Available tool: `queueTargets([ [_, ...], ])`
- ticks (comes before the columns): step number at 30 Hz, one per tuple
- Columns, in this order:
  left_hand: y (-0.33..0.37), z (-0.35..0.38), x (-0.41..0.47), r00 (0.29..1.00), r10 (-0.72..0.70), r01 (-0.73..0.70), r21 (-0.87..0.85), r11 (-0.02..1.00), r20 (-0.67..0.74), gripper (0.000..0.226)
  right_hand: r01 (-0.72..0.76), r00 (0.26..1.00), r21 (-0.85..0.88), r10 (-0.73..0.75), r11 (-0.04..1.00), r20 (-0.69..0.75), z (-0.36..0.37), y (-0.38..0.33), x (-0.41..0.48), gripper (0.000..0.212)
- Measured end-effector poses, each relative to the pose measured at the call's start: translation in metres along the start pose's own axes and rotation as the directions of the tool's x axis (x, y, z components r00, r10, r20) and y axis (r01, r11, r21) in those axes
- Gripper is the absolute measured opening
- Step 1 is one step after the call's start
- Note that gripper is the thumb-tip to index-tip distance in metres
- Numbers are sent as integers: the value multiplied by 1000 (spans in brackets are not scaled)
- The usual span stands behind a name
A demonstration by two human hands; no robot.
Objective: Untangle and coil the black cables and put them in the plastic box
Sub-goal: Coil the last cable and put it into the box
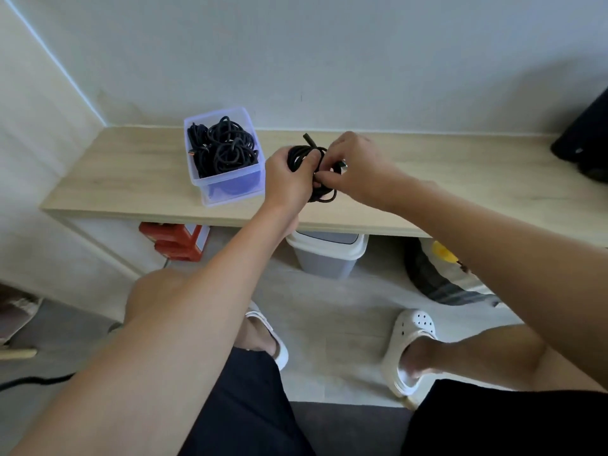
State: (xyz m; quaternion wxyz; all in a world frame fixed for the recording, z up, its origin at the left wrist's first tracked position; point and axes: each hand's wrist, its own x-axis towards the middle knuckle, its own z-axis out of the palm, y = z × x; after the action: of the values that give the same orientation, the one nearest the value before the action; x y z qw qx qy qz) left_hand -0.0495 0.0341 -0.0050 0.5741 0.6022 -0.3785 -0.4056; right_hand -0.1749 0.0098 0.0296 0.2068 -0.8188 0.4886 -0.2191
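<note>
Both L hand (pixel 285 181) & R hand (pixel 360 167) pinch cable (pixel 300 157) (middle of table (pixel 131 172), box (pixel 217 111) at left): clamp loops tight, tuck end snug.

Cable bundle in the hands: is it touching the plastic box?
Apart. The head view shows the left hand and a strip of bare shelf between the cable bundle and the plastic box.

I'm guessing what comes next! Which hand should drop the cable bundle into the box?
Probably the left hand: it grips the cable bundle and is nearer the plastic box, which sits on its side. The right hand only pinches a strand.
</note>
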Motion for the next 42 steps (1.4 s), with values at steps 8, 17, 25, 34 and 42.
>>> queueTargets([
  [8, 15, -18, -11, 997, 81, -80, 83, 993, -8, 10, 50, 984, -185, -17, 982, 177, -19, -41, 0, 31],
  [17, 7, -56, 0, 996, -10, 11, 13, 1000, -86, 13, 31, 981, 78, -46, 996, 190, 21, -59, 15, 28],
  [25, -36, -103, 86, 972, -125, 118, -44, 992, -198, 13, -542, 836, 511, 363, 667, 412, 103, -51, 127, 49],
  [34, -48, -185, 131, 954, -110, 105, -33, 994, -278, 13, -715, 687, 486, 375, 502, 623, 184, -78, 186, 57],
  [42, -48, -215, 132, 967, -105, 106, -7, 994, -230, 15, -732, 681, 534, 458, 423, 571, 213, -109, 187, 54],
])
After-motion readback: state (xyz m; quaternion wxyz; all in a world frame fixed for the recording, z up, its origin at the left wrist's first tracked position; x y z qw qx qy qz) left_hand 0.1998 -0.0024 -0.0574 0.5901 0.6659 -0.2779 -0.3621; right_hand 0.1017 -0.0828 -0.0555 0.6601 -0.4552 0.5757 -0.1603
